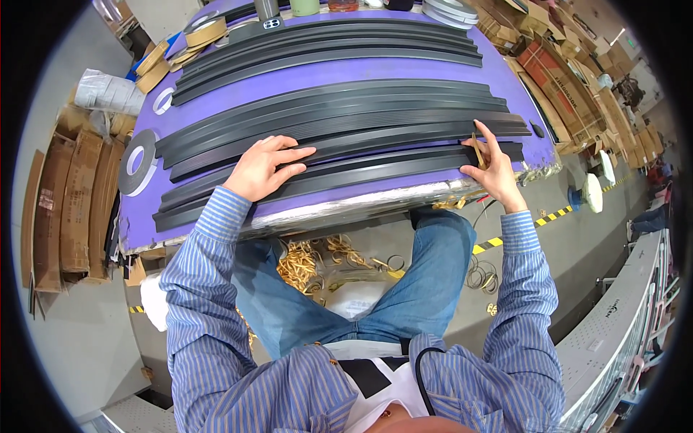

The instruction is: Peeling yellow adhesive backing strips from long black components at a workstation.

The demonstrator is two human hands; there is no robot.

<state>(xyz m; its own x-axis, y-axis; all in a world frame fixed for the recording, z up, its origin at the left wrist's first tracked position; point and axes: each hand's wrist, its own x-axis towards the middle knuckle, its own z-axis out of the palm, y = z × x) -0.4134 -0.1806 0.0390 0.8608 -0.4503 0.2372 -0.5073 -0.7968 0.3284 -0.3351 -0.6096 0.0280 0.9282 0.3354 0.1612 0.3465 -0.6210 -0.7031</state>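
Long black ridged strips (332, 112) lie side by side across the purple tabletop. My left hand (268, 167) rests palm down on the near strips, left of the middle, its fingers stretched out to the right and apart. Toward the right ends of the same strips, my right hand (494, 164) has thumb and fingers closed around a thin yellowish-brown piece (477, 149), which looks like a narrow bit of tape or backing paper. The nearest black strip (375, 169) runs beneath both hands along the table's front edge.
Tape rolls (137, 162) lie at the table's left, more at the back corners. A phone (271, 25) sits on the far edge. Cardboard boxes (83, 195) stand on the left, others (563, 86) on the right. Curled yellowish strips (297, 267) heap on the floor between my legs.
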